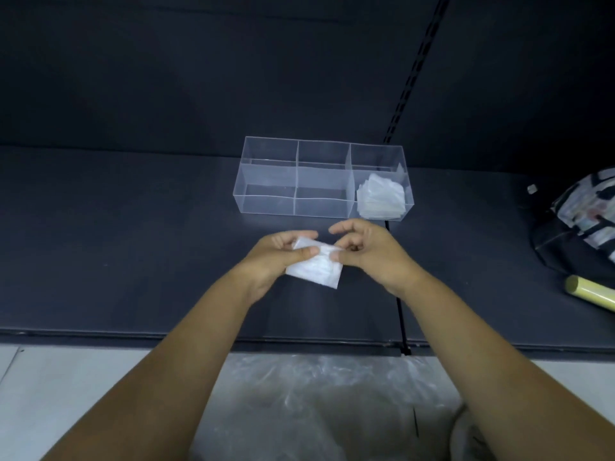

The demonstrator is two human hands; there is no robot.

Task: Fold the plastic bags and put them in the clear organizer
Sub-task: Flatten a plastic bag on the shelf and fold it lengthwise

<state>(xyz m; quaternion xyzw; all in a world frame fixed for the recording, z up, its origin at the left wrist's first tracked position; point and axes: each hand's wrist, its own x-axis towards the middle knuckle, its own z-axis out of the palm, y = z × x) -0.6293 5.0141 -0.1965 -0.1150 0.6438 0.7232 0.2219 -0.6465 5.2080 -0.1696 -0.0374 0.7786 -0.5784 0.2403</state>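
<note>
Two hands are finishing a fold: my left hand (276, 257) is pinching the small plastic bag (316, 271) at its left end and my right hand (369, 251) at its right, above the shelf (133, 244). Next, I judge, it is going forward into the right-end compartment of the clear organizer (266, 202), onto the folded stack (382, 197).

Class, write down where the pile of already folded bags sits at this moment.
In the head view, the folded pile lies in the right-hand compartment of the clear organizer, just beyond the right hand.

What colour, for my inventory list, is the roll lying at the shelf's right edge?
The roll is pale yellow; head view.
</note>
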